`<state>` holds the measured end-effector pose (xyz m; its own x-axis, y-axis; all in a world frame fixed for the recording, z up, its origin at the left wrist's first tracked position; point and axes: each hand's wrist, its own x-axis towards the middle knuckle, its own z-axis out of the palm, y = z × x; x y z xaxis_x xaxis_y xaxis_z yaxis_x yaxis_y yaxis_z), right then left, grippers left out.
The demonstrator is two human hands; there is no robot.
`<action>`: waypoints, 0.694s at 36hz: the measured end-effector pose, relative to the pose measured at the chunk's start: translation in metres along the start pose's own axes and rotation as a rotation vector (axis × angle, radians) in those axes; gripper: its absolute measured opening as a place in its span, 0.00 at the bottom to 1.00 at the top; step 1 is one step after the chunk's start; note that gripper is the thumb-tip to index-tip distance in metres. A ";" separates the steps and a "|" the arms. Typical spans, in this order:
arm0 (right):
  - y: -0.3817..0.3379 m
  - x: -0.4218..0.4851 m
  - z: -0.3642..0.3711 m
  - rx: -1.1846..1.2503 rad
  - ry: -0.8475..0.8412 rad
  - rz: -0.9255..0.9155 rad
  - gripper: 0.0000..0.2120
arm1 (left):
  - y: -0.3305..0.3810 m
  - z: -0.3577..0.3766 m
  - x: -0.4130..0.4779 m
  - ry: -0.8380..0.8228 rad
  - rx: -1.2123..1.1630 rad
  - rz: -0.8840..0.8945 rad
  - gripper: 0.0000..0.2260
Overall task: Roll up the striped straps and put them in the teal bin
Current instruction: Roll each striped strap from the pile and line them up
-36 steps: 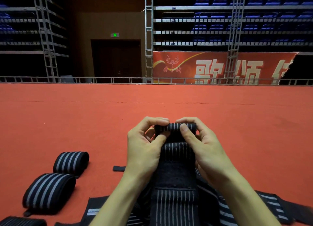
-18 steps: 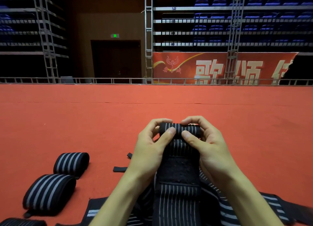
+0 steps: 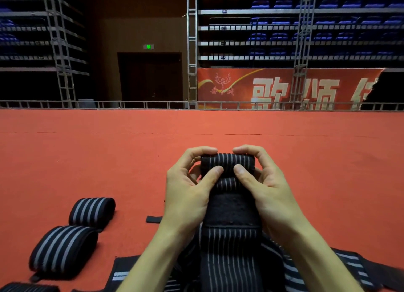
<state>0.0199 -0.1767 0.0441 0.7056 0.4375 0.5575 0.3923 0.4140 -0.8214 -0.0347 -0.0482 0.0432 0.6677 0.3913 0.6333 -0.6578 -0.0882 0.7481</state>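
Both hands curl tight around one striped strap [image 3: 227, 162], held just above the red floor [image 3: 196, 127]. The left hand [image 3: 185, 195] pinches the left end of the small roll, thumb in front and fingers over the top. The right hand [image 3: 269, 193] does the same on the right end, so each grip is clamped on the roll. The strap is soft black cloth with thin grey lines and a fuzzy black patch [image 3: 231, 208]. Its flat part hangs down toward the person.

Two fat, round rolled straps lie on the floor at the left: the far roll [image 3: 91, 212] and the near roll [image 3: 63, 248]. A third one [image 3: 26, 288] peeks in at the bottom edge. Some loose straps [image 3: 354, 270] lie piled near the person.
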 end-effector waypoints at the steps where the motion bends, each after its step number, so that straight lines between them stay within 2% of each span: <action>1: 0.000 0.000 0.000 -0.001 0.007 -0.003 0.11 | 0.000 0.000 0.000 -0.007 0.001 -0.002 0.14; 7: -0.002 -0.001 0.000 0.006 0.033 -0.014 0.09 | 0.004 -0.001 0.000 -0.077 -0.054 -0.071 0.15; 11: -0.005 -0.002 0.001 0.006 0.045 -0.015 0.12 | 0.006 0.000 -0.001 -0.102 -0.056 -0.080 0.16; 15: -0.005 -0.001 0.004 0.005 0.033 -0.016 0.13 | 0.008 -0.002 0.000 -0.083 -0.040 -0.035 0.15; 20: -0.007 -0.003 0.005 0.152 -0.062 0.092 0.16 | 0.009 -0.001 0.000 -0.021 -0.065 0.001 0.14; 25: -0.007 -0.003 0.006 0.123 -0.083 0.085 0.14 | 0.007 -0.001 0.001 0.002 -0.086 0.019 0.13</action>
<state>0.0119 -0.1757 0.0487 0.6799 0.5373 0.4991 0.2546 0.4653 -0.8477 -0.0387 -0.0474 0.0493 0.6541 0.3925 0.6465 -0.6979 -0.0162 0.7160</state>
